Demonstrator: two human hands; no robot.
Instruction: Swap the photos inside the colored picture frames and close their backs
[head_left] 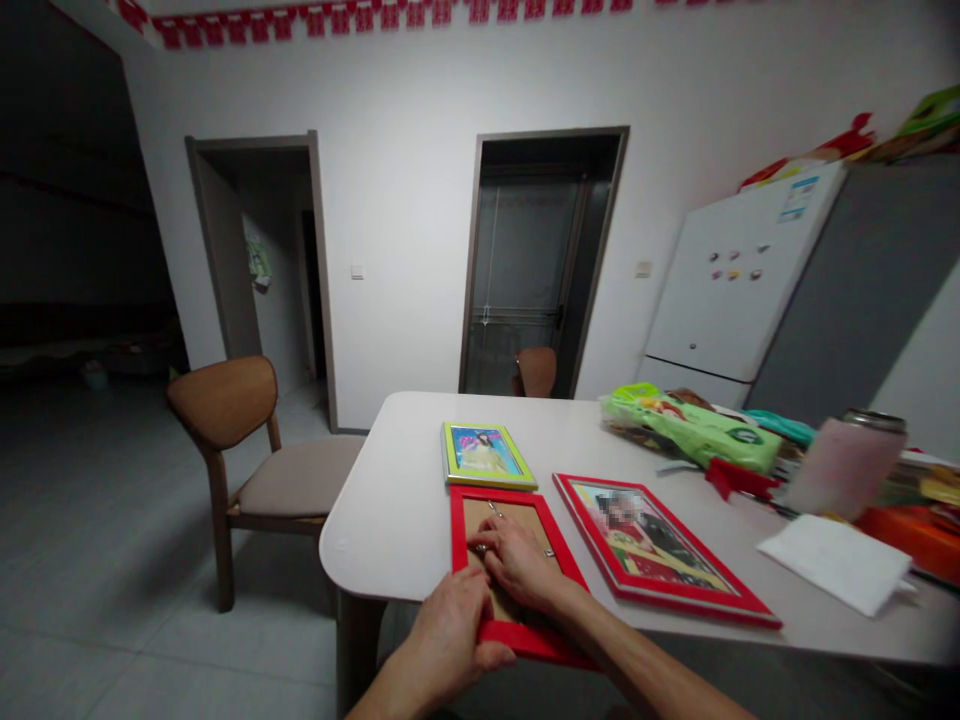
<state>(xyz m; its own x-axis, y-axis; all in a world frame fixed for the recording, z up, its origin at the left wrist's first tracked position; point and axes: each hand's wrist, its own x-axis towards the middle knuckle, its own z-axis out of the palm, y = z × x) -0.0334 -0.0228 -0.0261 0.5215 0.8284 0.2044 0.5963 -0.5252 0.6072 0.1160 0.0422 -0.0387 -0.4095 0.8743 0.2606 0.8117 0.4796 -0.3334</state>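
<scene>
A red picture frame [540,640] lies face down at the table's near edge, its brown backing board [517,515] facing up. Small metal clips [549,552] sit along the board's edges. My left hand [454,615] grips the near left part of this frame, fingers over the border and thumb at the near edge. Bent over the backing, my right hand [517,562] has its fingertips closed at a metal clip on the left side, partly hidden by the fingers. Another red frame [660,545] with a photo lies face up to the right. A yellow-green frame [487,455] with a photo lies just beyond.
On the right of the white table [397,470] are a green plastic package [697,430], a pink jar [847,460] with a metal lid and a white folded sheet [840,560]. A wooden chair [300,480] stands left. Behind are doorways and a refrigerator [735,270].
</scene>
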